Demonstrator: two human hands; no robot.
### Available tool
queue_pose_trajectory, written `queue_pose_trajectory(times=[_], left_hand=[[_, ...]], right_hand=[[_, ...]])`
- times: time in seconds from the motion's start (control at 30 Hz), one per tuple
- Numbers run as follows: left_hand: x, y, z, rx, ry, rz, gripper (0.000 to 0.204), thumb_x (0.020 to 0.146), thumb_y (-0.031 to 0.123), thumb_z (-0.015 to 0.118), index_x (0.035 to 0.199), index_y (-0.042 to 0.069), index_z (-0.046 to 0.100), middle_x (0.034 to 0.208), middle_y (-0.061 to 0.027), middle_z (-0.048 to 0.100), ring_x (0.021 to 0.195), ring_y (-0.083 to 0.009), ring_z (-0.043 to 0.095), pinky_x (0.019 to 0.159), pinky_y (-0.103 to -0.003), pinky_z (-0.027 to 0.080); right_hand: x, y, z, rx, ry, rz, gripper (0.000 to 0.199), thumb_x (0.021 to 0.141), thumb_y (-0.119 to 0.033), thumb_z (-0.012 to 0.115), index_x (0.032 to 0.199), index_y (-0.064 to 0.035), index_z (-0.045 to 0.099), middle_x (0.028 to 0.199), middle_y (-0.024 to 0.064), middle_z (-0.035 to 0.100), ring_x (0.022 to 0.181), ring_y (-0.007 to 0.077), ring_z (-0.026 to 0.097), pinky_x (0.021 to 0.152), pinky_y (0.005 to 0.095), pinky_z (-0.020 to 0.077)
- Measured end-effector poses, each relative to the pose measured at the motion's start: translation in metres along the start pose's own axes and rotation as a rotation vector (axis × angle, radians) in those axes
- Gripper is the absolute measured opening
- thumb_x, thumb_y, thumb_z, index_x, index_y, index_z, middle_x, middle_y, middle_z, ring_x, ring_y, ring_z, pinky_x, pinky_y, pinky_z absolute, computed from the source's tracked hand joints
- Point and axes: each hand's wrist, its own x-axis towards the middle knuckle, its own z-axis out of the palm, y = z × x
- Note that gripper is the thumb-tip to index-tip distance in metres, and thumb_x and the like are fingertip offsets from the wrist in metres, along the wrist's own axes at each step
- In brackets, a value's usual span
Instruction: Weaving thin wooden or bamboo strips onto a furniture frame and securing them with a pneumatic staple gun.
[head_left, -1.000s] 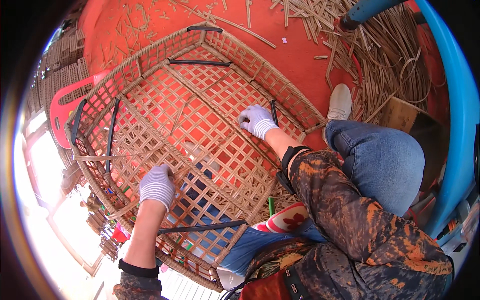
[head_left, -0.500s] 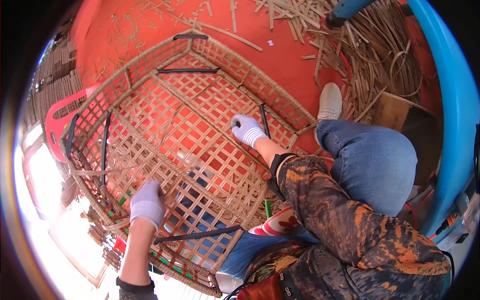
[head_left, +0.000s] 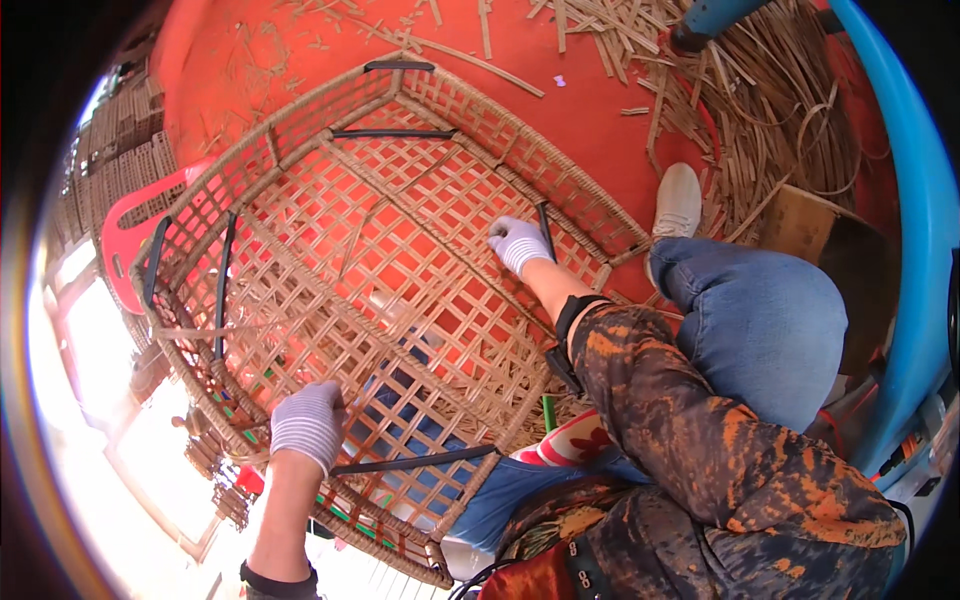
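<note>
A large open-weave basket [head_left: 400,218] of brown cane lies tilted across my lap, with black strips at its corners. My left hand [head_left: 307,425], in a pale striped glove, is closed above the near left part of the weave. Its fingertips are turned away, so what they pinch is hidden. My right hand [head_left: 520,243], gloved alike, is closed with curled fingers over the right half of the basket bottom, beside a black corner strip [head_left: 546,232]. Whatever lies between those fingers is too small to make out. A loose cane strip [head_left: 215,331] runs across the basket's left side.
Cane offcuts [head_left: 600,45] and a heap of long strips [head_left: 770,110] lie on the red floor. A red plastic stool [head_left: 125,245] stands at the left. Blue tubing [head_left: 905,150] curves along the right, beside a wooden box [head_left: 797,222]. My shoe [head_left: 678,200] rests near the basket's right corner.
The whole view has shifted, putting the basket slightly further right in the picture. My left hand sits a little lower against the weave; my right hand stays near the same spot over the basket.
</note>
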Motion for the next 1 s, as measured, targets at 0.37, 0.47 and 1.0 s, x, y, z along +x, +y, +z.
queue_pose_trajectory(times=[0.37,0.47,1.0], left_hand=[[-0.131,-0.019,-0.025,0.103,0.601,-0.036,0.011,0.071,0.020,0.074,0.071,0.010,0.068,0.072,-0.0078,0.058,0.085,-0.0276,0.054,0.084,-0.041,0.037],[-0.156,-0.024,0.008,-0.013,0.798,-0.127,0.014,0.070,0.017,0.075,0.073,0.008,0.064,0.076,-0.0067,0.057,0.085,-0.0283,0.052,0.084,-0.041,0.037],[-0.076,-0.019,0.135,-1.230,1.433,-0.231,0.024,0.091,0.024,0.062,0.083,0.003,0.053,0.069,-0.0129,0.053,0.060,-0.0221,0.045,0.061,-0.035,0.043]], right_hand=[[-0.044,-0.146,0.007,-0.113,-0.016,-0.560,0.030,0.086,-0.035,0.056,0.104,-0.0125,0.067,0.107,0.0142,0.067,0.101,0.0340,0.062,0.090,0.0411,0.0485],[-0.088,-0.187,0.018,-0.119,-0.108,-0.683,0.032,0.086,-0.038,0.057,0.100,-0.0114,0.068,0.103,0.0150,0.067,0.097,0.0346,0.063,0.087,0.0416,0.0493],[-0.400,-0.141,0.090,0.538,-0.779,-0.556,0.056,0.092,-0.037,0.059,0.130,0.0036,0.048,0.122,0.0176,0.059,0.114,0.0235,0.055,0.099,0.0347,0.0417]])
